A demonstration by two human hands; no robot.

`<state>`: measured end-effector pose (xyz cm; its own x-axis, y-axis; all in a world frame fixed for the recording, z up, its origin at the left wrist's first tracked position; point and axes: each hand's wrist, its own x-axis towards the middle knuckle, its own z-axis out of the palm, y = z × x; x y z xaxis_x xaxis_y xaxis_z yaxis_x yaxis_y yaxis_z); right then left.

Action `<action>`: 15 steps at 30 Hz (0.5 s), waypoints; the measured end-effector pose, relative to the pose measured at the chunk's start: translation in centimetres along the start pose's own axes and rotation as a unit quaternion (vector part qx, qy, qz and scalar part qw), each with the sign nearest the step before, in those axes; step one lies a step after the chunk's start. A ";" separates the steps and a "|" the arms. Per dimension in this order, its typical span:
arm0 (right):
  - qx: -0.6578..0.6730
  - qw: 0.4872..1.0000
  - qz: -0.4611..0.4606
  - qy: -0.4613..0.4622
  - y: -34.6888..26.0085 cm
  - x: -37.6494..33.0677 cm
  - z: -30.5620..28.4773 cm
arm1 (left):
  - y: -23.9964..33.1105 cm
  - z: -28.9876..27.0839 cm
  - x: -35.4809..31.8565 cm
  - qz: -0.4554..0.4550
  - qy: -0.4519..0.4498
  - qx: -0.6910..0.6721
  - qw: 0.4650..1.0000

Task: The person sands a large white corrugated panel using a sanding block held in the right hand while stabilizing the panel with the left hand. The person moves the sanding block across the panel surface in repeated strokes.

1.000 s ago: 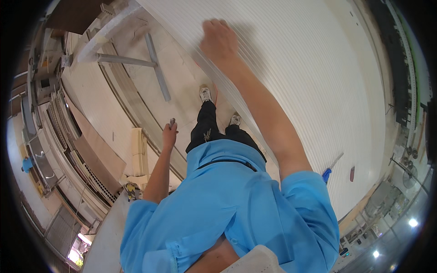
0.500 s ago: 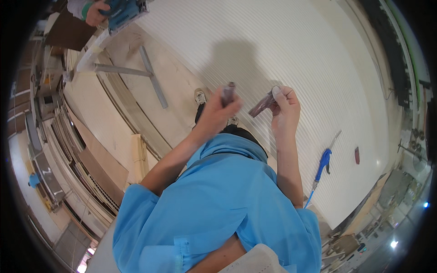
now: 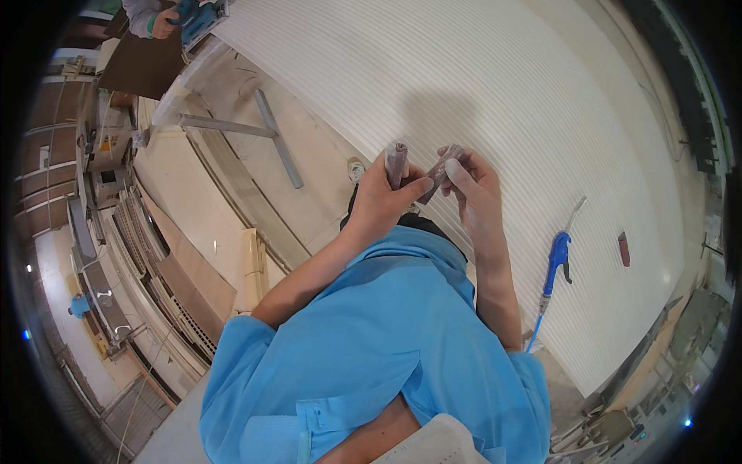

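Observation:
Both my hands are close together in front of my waist, beside the edge of the white ribbed panel (image 3: 556, 131). My left hand (image 3: 379, 193) is closed round a dusty purple-brown roll of sandpaper (image 3: 396, 164), which stands up between its thumb and fingers. Pinched in my right hand (image 3: 475, 189) is a second folded strip of sandpaper (image 3: 440, 174), whitened with dust and slanting down to the left. My left thumb and fingertips reach the lower end of that strip. White powder coats my right thumb and fingers.
On the panel to my right lie a blue air blow gun (image 3: 557, 255) with its hose and a small reddish-brown piece (image 3: 624, 249). At the far left, another person's hand (image 3: 164, 25) holds a teal power tool (image 3: 197, 19). Stacked boards (image 3: 166, 267) and grey metal legs (image 3: 280, 143) stand left.
My hands were apart and have come together, the left moving right to meet the right hand's strip. The view has shifted slightly; the other person's tool remains at the panel's far left.

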<state>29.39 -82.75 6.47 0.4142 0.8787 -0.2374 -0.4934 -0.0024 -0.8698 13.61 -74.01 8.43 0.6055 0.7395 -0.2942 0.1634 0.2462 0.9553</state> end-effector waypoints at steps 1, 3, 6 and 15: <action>0.015 1.000 0.001 -0.001 0.3 0.2 0.0 | 0.0 0.0 -0.1 0.003 0.006 -0.011 1.000; 0.021 1.000 0.009 0.003 0.9 0.5 0.3 | 0.1 0.0 -0.1 0.007 0.015 -0.031 0.999; 0.000 0.999 0.026 0.021 1.4 1.0 0.9 | 0.2 -0.5 0.0 -0.038 0.001 -0.056 0.998; 0.067 0.997 0.034 0.013 1.2 1.1 2.1 | -0.2 -1.7 0.6 -0.038 0.000 -0.162 0.986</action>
<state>27.64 -80.81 6.12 0.3957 0.8655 -0.3070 -0.6182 0.0038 -0.7860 12.59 -72.53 8.03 0.6014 0.7107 -0.3649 -0.0483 0.4883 0.8714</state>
